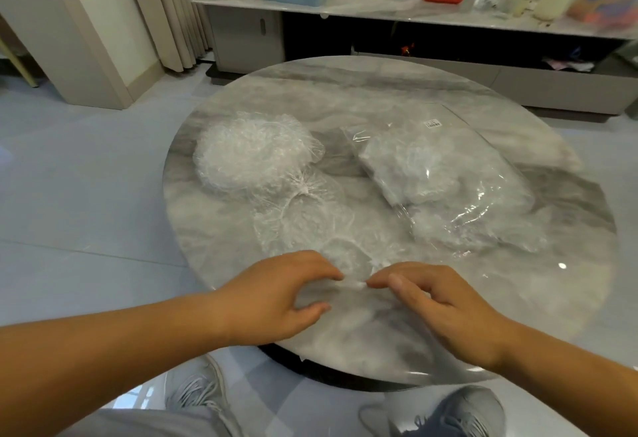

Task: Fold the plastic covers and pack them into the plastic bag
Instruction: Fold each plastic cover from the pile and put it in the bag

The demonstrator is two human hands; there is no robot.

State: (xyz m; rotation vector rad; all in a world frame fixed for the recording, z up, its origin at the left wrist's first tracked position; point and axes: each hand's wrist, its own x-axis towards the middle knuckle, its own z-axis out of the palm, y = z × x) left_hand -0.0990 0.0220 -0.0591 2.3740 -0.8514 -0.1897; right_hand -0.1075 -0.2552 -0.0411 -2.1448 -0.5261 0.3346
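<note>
Clear crinkled plastic covers (pixel 255 153) lie heaped on the left of the round grey marble table (pixel 379 91). One loose cover (pixel 310 226) is spread flat just in front of the heap, reaching to the near edge. There both hands meet on its gathered white rim: the left hand (pixel 276 298) grips it with curled fingers, and the right hand (pixel 445 312) pinches it at the fingertips. To the right lies the transparent plastic bag (pixel 448 188) with folded covers inside.
</note>
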